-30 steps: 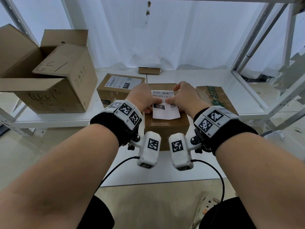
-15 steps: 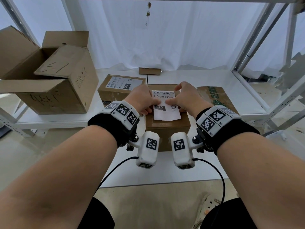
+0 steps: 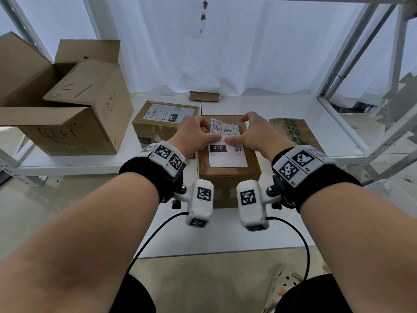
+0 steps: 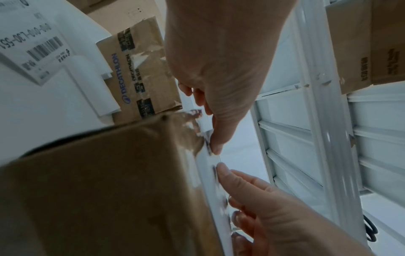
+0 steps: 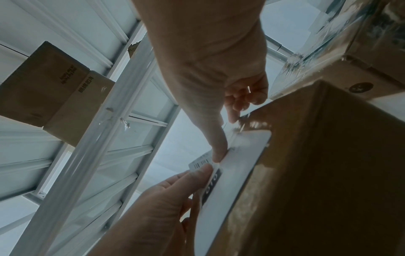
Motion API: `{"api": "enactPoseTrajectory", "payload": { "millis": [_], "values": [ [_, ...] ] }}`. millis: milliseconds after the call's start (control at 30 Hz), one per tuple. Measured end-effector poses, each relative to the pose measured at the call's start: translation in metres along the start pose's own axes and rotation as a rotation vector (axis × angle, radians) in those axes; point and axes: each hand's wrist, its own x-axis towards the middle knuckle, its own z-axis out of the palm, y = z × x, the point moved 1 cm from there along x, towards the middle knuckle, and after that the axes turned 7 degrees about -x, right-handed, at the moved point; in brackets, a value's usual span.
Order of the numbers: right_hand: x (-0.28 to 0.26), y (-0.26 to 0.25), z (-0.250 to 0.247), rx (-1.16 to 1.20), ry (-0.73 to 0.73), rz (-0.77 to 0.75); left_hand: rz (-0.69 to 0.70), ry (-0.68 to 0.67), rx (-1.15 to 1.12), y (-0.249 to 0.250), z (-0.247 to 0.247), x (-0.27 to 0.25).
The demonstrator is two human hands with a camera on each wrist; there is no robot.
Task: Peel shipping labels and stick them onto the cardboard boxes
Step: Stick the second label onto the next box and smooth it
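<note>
A small brown cardboard box point(image 3: 228, 181) stands on the white shelf in front of me. On its top lies a white shipping label point(image 3: 226, 154) printed with a barcode and "010". The near half lies flat; the far barcode end point(image 5: 198, 163) is lifted. My left hand point(image 3: 197, 136) pinches the label's left side, thumb on top, as the right wrist view shows. The straight thumb of my right hand point(image 3: 255, 134) presses the label's middle, with its fingers arched above the far right corner. The two thumb tips almost meet.
A labelled box point(image 3: 163, 123) sits just behind and left of the small box. A large open carton point(image 3: 67, 114) stands at far left. Flat cardboard with green print point(image 3: 295, 134) lies on the right, a cardboard scrap point(image 3: 204, 96) at the back. Metal shelf uprights point(image 3: 338, 64) rise at right.
The label's near half, which hung loose over the box front, now lies flat on the box top. Both thumbs have slid slightly toward the far end.
</note>
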Motion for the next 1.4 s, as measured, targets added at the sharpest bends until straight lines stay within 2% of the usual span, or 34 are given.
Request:
{"api": "enactPoseTrajectory", "payload": {
  "millis": [167, 367, 667, 800, 867, 933, 1033, 1167, 1267, 1400],
  "values": [
    [0.004, 0.004, 0.007, -0.188, 0.004, -0.053, 0.020, -0.035, -0.179, 0.005, -0.004, -0.008],
    [0.013, 0.009, 0.017, 0.114, -0.145, -0.018, 0.034, -0.051, -0.250, -0.005, -0.006, -0.009],
    [0.022, 0.018, 0.017, 0.283, -0.078, 0.001, 0.077, -0.076, -0.234, -0.007, -0.006, -0.005],
    [0.023, 0.018, 0.017, 0.223, 0.001, -0.031, 0.078, -0.060, -0.160, -0.003, -0.007, -0.002],
    [0.023, 0.018, 0.018, 0.154, 0.017, -0.055, 0.096, -0.035, -0.044, -0.004, -0.006, 0.002],
    [0.023, 0.019, 0.018, 0.096, 0.001, -0.067, 0.121, -0.016, 0.062, -0.001, -0.006, 0.003],
    [0.024, 0.018, 0.014, -0.050, -0.051, -0.082, 0.125, -0.042, 0.101, 0.000, -0.007, 0.002],
    [0.031, 0.004, 0.003, -0.269, -0.089, -0.207, 0.127, -0.046, 0.125, 0.003, -0.009, -0.003],
    [0.039, -0.003, 0.004, -0.181, -0.106, -0.268, 0.118, -0.057, 0.116, 0.003, -0.008, -0.004],
    [0.043, -0.006, 0.011, -0.087, -0.007, -0.272, 0.098, -0.079, 0.099, 0.005, -0.010, -0.004]
  ]
}}
